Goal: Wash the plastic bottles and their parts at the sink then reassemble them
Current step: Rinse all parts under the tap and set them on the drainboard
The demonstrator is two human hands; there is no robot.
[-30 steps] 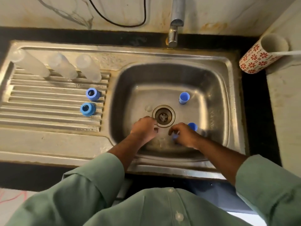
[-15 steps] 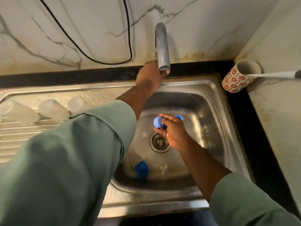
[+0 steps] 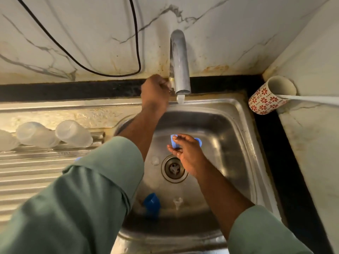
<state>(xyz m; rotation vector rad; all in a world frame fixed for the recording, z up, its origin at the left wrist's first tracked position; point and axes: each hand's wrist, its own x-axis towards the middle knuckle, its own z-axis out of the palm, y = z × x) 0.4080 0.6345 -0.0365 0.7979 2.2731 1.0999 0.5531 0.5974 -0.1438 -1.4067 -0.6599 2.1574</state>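
The left arm is extended forward and away from the body, covered to the forearm by a green sleeve [image 3: 77,195]. The left hand [image 3: 156,90] is seen from the back, its fingers curled inward at the far end of the reach. The right arm is bent and angled inward from the lower right. The right hand [image 3: 185,153] is held lower and nearer, palm turned leftward, with its fingers [image 3: 178,139] bent in a loose pinch.

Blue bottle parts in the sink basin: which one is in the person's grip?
The one under the tap, pinched by the right hand: blue part. The darker blue cap lies untouched near the basin's front wall.
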